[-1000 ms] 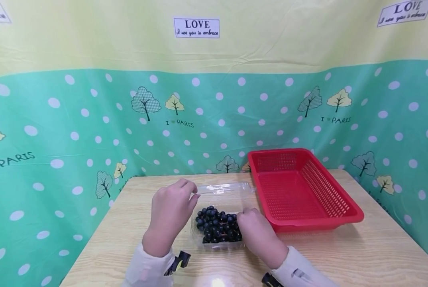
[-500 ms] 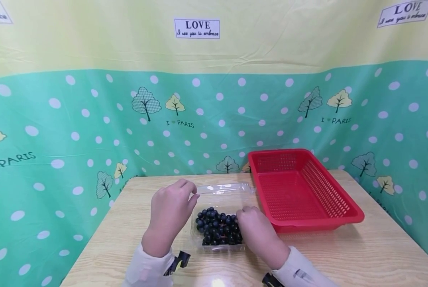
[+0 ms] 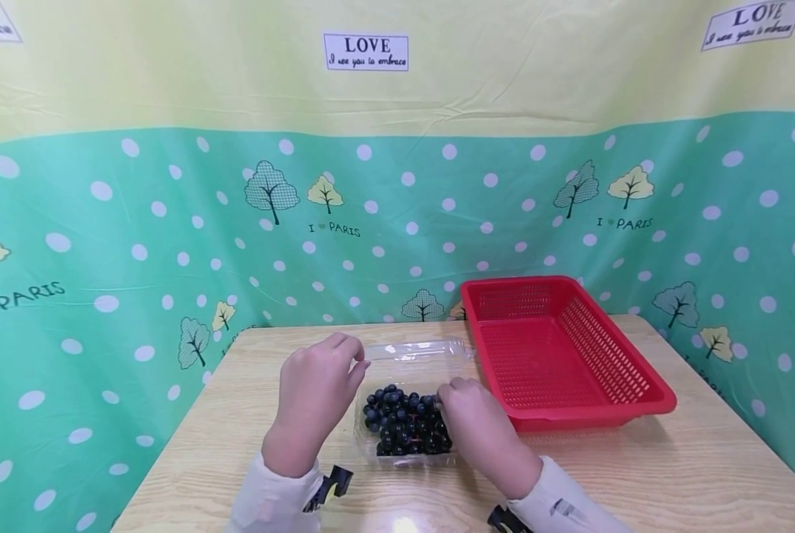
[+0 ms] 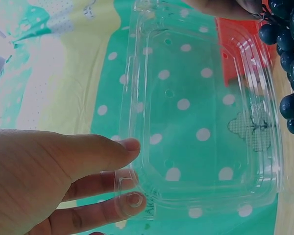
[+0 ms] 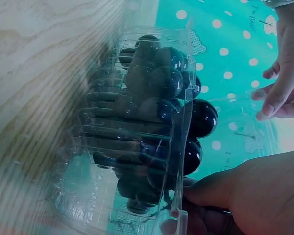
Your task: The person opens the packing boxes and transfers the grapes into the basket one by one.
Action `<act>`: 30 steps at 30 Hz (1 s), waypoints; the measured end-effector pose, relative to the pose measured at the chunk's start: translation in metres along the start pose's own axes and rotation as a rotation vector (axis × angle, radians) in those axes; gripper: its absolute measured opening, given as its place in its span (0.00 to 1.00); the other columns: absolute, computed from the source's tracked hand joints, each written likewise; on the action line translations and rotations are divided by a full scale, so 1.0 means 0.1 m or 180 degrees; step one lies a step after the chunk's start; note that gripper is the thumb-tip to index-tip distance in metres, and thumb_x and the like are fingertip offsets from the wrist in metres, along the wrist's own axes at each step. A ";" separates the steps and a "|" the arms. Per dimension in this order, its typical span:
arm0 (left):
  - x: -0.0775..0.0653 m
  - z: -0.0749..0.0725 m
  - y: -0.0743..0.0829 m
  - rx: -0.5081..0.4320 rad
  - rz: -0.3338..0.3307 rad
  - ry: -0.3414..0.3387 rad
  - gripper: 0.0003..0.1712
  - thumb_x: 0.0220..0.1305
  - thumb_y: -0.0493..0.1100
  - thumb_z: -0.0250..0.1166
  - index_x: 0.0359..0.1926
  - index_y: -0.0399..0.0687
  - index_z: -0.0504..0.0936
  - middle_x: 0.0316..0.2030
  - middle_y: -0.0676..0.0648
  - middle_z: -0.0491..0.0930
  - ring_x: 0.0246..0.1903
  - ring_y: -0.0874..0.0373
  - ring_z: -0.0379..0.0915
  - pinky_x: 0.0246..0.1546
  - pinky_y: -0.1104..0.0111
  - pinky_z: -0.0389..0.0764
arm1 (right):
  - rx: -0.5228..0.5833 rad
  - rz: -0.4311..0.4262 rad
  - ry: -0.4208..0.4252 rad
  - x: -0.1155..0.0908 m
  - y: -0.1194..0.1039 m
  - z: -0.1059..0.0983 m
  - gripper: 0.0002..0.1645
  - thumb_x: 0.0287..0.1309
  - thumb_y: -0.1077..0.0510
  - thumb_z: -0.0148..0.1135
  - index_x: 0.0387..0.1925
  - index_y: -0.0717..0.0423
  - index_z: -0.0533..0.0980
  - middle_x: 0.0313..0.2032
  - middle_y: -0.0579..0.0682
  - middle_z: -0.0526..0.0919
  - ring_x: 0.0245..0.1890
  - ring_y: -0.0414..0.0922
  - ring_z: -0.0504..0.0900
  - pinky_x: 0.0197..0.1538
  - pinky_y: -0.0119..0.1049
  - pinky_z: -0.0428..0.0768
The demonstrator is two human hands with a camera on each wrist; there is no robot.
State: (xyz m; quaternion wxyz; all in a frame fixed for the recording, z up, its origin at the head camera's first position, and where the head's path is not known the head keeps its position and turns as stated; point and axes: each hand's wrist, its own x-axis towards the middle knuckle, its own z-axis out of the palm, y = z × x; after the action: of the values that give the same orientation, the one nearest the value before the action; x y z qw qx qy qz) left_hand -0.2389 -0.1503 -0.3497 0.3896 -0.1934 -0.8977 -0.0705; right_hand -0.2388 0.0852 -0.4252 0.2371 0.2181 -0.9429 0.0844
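A bunch of dark grapes (image 3: 404, 423) lies in a clear plastic clamshell box (image 3: 414, 460) on the table, its hinged lid (image 4: 186, 112) standing raised at the back. My left hand (image 3: 319, 396) pinches the lid's edge near a corner between thumb (image 4: 130, 145) and fingers, as the left wrist view shows. At the box's right end my right hand (image 3: 479, 435) pinches the stem of the grapes. In the right wrist view that hand's thumb reaches in at the box rim (image 5: 182, 161), and several grapes bulge above it. The fingertips of my right hand are partly hidden.
A red plastic basket (image 3: 564, 416) with slotted sides stands to the right, close beside the box. The light wooden table (image 3: 198, 459) runs to a patterned curtain (image 3: 344, 200) at the back and sides.
My right hand has risen slightly and tilted a little, and the grapes near it have shifted slightly. My left hand and the lid have stayed almost still.
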 end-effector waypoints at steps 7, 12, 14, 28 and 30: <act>-0.01 -0.01 0.00 0.0004 0.0003 -0.0017 0.09 0.54 0.41 0.80 0.28 0.54 0.85 0.28 0.55 0.86 0.14 0.60 0.67 0.15 0.67 0.69 | 0.0079 -0.0030 0.0042 -0.01 0.00 -0.01 0.05 0.55 0.60 0.78 0.30 0.53 0.86 0.26 0.44 0.83 0.26 0.38 0.81 0.34 0.32 0.85; 0.00 -0.01 -0.01 0.0008 0.0020 -0.0052 0.09 0.54 0.42 0.80 0.28 0.55 0.85 0.30 0.56 0.87 0.15 0.61 0.68 0.15 0.67 0.69 | 0.0150 -0.0058 0.0162 -0.01 0.01 -0.03 0.07 0.55 0.60 0.78 0.29 0.53 0.84 0.26 0.43 0.83 0.26 0.40 0.81 0.34 0.32 0.84; 0.00 -0.01 -0.01 0.0001 0.0021 -0.0064 0.09 0.54 0.43 0.80 0.29 0.55 0.85 0.30 0.56 0.87 0.15 0.61 0.68 0.16 0.67 0.69 | 0.0168 -0.0061 0.0189 -0.01 0.01 -0.04 0.07 0.55 0.60 0.78 0.29 0.52 0.84 0.26 0.43 0.82 0.27 0.40 0.81 0.34 0.33 0.84; 0.00 -0.03 -0.01 0.0001 0.0007 -0.0060 0.09 0.54 0.42 0.80 0.28 0.56 0.85 0.30 0.56 0.87 0.15 0.60 0.69 0.15 0.66 0.69 | 0.0279 -0.0059 0.0291 0.00 0.04 -0.16 0.06 0.54 0.61 0.78 0.32 0.52 0.85 0.29 0.44 0.85 0.31 0.38 0.82 0.38 0.30 0.86; -0.01 -0.03 -0.01 0.0006 0.0013 -0.0057 0.10 0.54 0.42 0.80 0.28 0.56 0.85 0.30 0.56 0.87 0.15 0.59 0.68 0.15 0.66 0.69 | 0.0270 -0.0047 0.0280 0.00 0.04 -0.17 0.06 0.55 0.60 0.78 0.31 0.52 0.85 0.28 0.43 0.84 0.30 0.38 0.82 0.38 0.30 0.85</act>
State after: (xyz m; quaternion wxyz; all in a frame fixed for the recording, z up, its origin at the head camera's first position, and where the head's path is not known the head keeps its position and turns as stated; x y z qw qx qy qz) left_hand -0.2371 -0.1524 -0.3481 0.3819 -0.1955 -0.9008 -0.0671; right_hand -0.2336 0.0937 -0.4104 0.2694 0.2310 -0.9256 0.1319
